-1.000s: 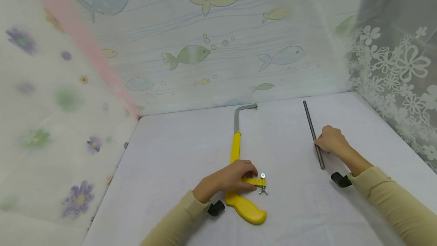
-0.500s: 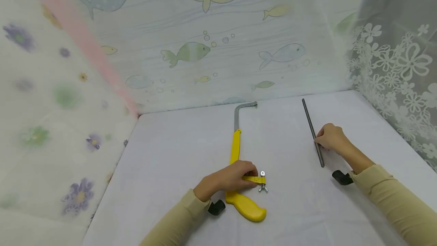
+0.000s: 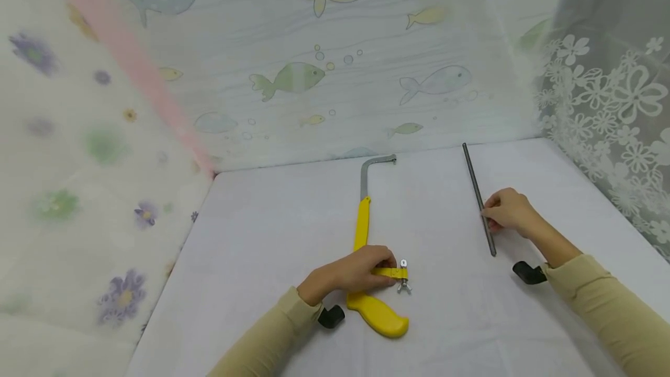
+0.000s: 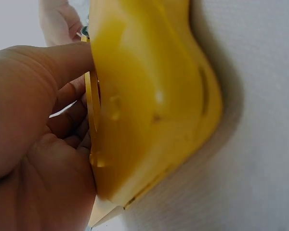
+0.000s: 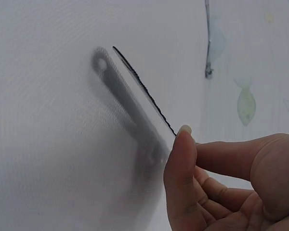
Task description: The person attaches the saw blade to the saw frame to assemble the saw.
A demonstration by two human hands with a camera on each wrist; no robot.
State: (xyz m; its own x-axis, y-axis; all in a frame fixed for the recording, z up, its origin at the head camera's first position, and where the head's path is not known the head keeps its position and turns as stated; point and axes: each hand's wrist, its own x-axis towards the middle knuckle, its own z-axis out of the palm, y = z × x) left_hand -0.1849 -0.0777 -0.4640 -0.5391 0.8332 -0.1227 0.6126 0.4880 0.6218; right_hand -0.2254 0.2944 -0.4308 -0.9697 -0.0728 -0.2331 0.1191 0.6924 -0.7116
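Note:
A yellow hacksaw frame (image 3: 362, 223) lies on the white tabletop, its grey bent front arm (image 3: 363, 178) pointing away and its handle (image 3: 379, 314) toward me. My left hand (image 3: 361, 270) grips it just ahead of the handle, thumb and fingers around the short rear arm, which ends in a pin with a wing nut (image 3: 403, 288). In the left wrist view the yellow handle (image 4: 149, 91) fills the middle. Off to the right, my right hand (image 3: 510, 212) pinches a dark hacksaw blade (image 3: 473, 182). The right wrist view shows this blade (image 5: 143, 87) edge-on, raised above its shadow.
The white tabletop (image 3: 262, 231) meets a fish-print cloth (image 3: 293, 132) at the back. A flowered cloth (image 3: 104, 191) borders the left, and a lace curtain (image 3: 607, 92) the right. Black wrist cameras (image 3: 331, 317) sit beneath both sleeves.
The blade's far end has risen slightly in the right hand's pinch. The left hand keeps its grip on the hacksaw frame, which stays in place. The head view has shifted a little.

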